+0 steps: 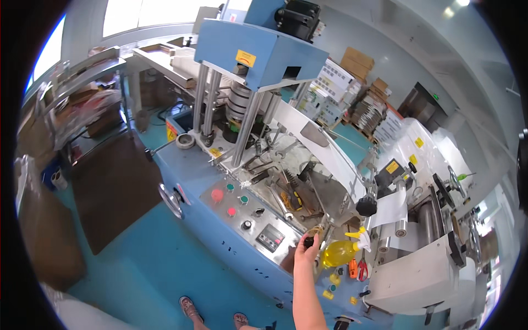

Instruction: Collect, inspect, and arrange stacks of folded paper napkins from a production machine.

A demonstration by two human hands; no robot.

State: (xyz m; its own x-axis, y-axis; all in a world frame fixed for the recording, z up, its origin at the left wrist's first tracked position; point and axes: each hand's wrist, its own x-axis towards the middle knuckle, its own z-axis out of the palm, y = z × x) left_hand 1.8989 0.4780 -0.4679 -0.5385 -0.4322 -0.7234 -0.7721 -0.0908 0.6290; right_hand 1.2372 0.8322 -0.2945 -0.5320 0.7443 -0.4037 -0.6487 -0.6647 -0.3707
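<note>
My right hand (306, 250) reaches in from the lower edge to the near right side of a blue machine. Its fingers are curled on a small dark round part (309, 241) that looks like a knob, mostly covered by the hand. A pale brownish ring-shaped thing (317, 231) lies just beyond the fingertips. Right of the hand is a spray bottle (339, 253) of yellow liquid with a yellow-and-white trigger head. An orange-handled cutter (353, 268) and red-handled scissors (363, 269) are beside it. My left hand is out of view.
A control panel (239, 212) with coloured buttons lies left of the hand. Wrenches and screwdrivers (295, 198) fill the machine bed behind it. A white paper web (330, 148) runs toward rollers (401, 223) at right. A handwheel (171, 201) juts from the machine's front.
</note>
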